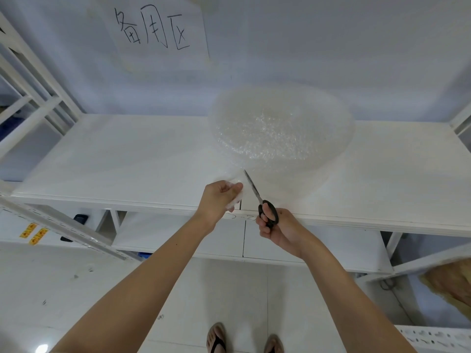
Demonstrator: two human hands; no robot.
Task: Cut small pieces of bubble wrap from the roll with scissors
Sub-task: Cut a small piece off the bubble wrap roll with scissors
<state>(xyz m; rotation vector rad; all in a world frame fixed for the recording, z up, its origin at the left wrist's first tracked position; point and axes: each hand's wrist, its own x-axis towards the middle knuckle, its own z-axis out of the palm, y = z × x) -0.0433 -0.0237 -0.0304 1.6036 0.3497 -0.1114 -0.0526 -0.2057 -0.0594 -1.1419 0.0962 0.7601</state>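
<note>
Big bubble wrap roll [281, 135] sitting on the white shelf [127, 161] against the wall, loose end trailing toward the front edge; left hand [219, 200] pinched shut on that loose flap [233, 182], holding it taut; right hand [276, 229] closed through the black handles of the scissors [257, 194], blades together, tip touching the wrap just beside the left fingers [235, 186]; handwritten paper sign [155, 31] taped up on the wall.

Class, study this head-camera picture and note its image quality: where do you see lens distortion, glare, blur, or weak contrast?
In the head view, the wide-angle lens bows the shelf edge and splays the forearms. Small highlights sparkle on the bubble wrap roll, whose outline is soft against the pale wall. The scissors stand out dark and fairly sharp. A bright glare spot shows on the floor. Lighting is even and shadows faint.
</note>
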